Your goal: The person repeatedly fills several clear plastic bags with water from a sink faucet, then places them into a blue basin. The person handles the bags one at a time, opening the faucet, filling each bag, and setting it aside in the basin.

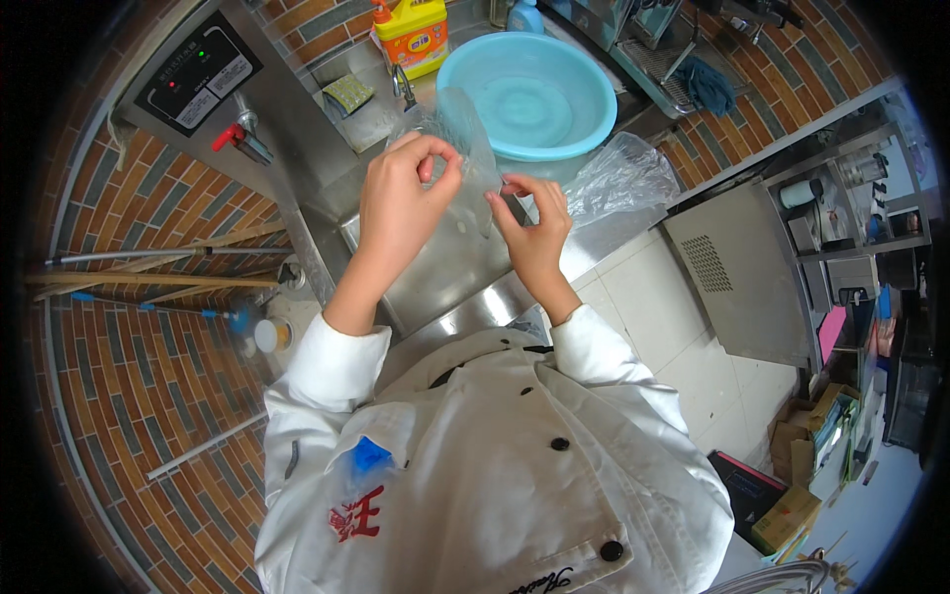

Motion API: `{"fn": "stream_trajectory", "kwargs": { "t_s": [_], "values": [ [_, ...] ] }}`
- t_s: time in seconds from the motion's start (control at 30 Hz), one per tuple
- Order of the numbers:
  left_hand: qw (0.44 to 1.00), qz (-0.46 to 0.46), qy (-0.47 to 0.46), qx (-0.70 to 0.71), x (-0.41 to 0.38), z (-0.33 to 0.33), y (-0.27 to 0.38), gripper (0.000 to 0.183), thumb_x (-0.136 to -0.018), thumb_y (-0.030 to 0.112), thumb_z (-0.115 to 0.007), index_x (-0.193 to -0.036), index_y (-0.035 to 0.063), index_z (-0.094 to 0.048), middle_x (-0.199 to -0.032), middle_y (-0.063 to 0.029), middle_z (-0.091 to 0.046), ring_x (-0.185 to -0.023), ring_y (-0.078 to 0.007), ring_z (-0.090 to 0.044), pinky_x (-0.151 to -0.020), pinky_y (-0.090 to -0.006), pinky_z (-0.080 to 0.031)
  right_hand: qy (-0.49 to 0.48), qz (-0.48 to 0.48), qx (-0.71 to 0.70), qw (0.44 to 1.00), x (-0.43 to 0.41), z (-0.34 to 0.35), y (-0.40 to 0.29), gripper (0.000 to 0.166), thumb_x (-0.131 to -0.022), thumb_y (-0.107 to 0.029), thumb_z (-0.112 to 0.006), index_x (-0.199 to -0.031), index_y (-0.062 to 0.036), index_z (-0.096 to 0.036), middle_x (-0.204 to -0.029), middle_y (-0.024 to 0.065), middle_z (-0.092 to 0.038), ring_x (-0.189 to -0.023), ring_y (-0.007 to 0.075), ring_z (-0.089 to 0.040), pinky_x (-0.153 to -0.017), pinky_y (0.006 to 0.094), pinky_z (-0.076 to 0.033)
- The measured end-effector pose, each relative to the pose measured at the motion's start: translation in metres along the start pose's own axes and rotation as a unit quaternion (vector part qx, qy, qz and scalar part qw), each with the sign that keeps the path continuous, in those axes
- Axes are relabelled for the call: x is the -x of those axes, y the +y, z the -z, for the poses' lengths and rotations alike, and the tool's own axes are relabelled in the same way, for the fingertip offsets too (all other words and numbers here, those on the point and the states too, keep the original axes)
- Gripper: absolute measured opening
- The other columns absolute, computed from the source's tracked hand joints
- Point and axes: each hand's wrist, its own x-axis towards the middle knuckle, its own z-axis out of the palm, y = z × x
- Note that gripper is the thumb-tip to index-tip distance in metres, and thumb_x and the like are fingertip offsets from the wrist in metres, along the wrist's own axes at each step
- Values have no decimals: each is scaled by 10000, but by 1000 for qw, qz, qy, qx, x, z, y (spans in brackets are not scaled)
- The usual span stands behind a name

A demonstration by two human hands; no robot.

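A thin, clear plastic film (475, 137), a bag or a disposable glove, hangs between my hands above a stainless steel sink (438, 286). My left hand (408, 182) has its thumb and forefinger pinched together at the film's near left side. On the other side, my right hand (538, 215) pinches the film's edge between thumb and fingertips. Just beyond the hands stands a light blue plastic basin (568, 63). A crumpled clear plastic bag (623, 178) lies on the counter to the right of my right hand.
A curved metal faucet (403, 87) rises behind the sink, near a yellow detergent jug (415, 44) and a patterned sponge (347, 95). At left, a steel water boiler (297, 126) carries a red-handled tap (241, 141). A steel cabinet (735, 275) stands across the tiled floor at right.
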Motion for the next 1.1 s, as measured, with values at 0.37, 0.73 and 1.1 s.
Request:
{"fn": "stream_trajectory", "kwargs": {
  "t_s": [0.37, 0.73, 1.1],
  "values": [
    [1000, -21, 8, 20, -31, 3, 2, 135, -744, 164, -645, -797, 40, -637, -613, -56, -442, -513, -174, -446, -496, -306, -363, 53, 57, -26, 997, -58, -3, -10, 69, -707, -41, -679, -757, -69, -641, -728, 39, -611, -663, 186, -541, -640, 300, -402],
    [953, 128, 186, 202, -3, 46, -61, 144, -887, 143, -549, -934, 43, -641, -706, 39, -514, -614, -18, -427, -525, -167, -332, 45, 57, 14, 997, -125, 53, -7, 82, -771, -101, -671, -828, -42, -665, -735, 23, -647, -655, 80, -561, -605, 210, -417],
    [742, 439, -129, 489, -48, -137, -189, 541, -801, 345, -631, -1218, 51, -452, -1234, -96, -467, -1131, -224, -439, -932, -380, -359, 131, -21, 23, 991, -151, 141, 31, 99, -825, -95, -632, -861, -4, -649, -756, 9, -632, -682, 56, -558, -624, 175, -395]
  ]
}}
